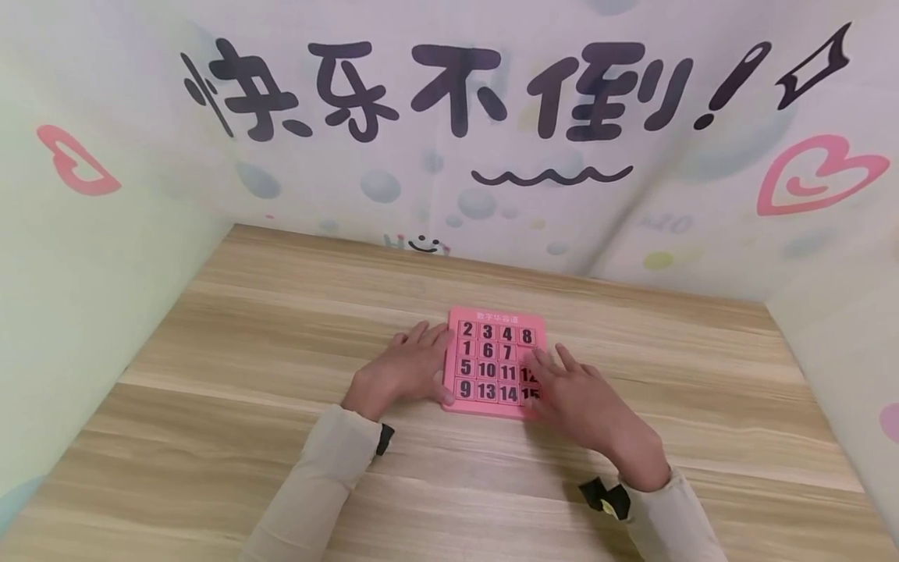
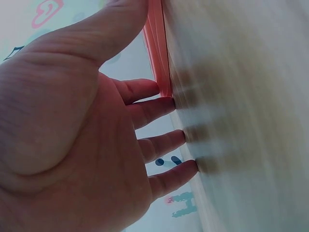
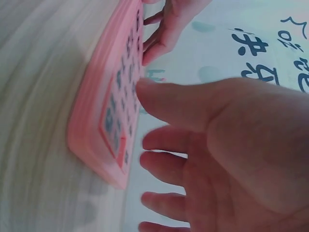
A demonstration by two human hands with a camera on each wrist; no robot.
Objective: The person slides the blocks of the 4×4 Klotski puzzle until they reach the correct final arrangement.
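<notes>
A pink sliding number puzzle lies flat on the wooden table, its black-numbered tiles in a square grid. The top row reads 2, 3, 4, 8; a pink gap shows to the right of the 7. My left hand rests along the puzzle's left side, thumb at the near corner. In the left wrist view its fairly straight fingers reach down to the tabletop beside the pink frame. Over the right column hovers my right hand, fingers spread and partly hiding the 12 and 15. Its thumb overlaps the tiles in the right wrist view.
The wood-grain table extends around the puzzle on all sides. Behind it hangs a pale printed cloth with large black characters, hearts and bubbles, and similar pale panels flank both sides. Black bands show at the cuffs of both light sleeves.
</notes>
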